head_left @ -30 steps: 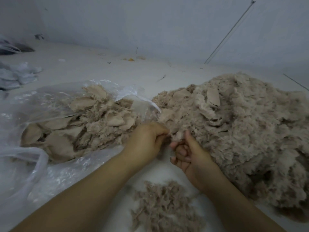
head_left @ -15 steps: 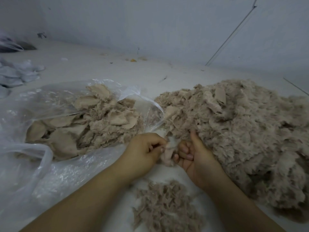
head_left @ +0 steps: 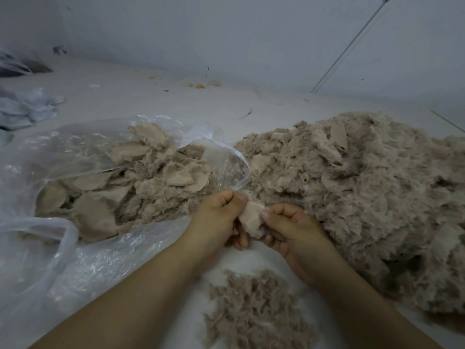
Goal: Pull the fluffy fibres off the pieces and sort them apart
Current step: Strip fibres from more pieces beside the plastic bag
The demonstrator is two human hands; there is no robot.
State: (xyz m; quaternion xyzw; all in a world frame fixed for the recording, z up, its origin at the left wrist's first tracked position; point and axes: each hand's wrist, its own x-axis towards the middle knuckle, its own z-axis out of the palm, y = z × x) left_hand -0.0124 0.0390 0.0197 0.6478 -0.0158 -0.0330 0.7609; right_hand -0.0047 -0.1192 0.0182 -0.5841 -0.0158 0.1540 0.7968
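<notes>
Small pale pink-beige cloth piece: smooth matt backing facing up, fuzzy at lower edge. Large beige-brown heap of fluffy fabric pieces: shaggy plush pile, matt, with a few smooth flat backings showing. Clear crinkled plastic bag: thin film, glossy, wrinkled, see-through; the beige pieces inside it show smooth matt cloth backs with frayed furry edges. Small grey-brown pile of loose fibres: wispy, tufted, matt. White surface: matt, smooth, lightly littered. Pale crumpled bundle at far left: material unclear.
</notes>
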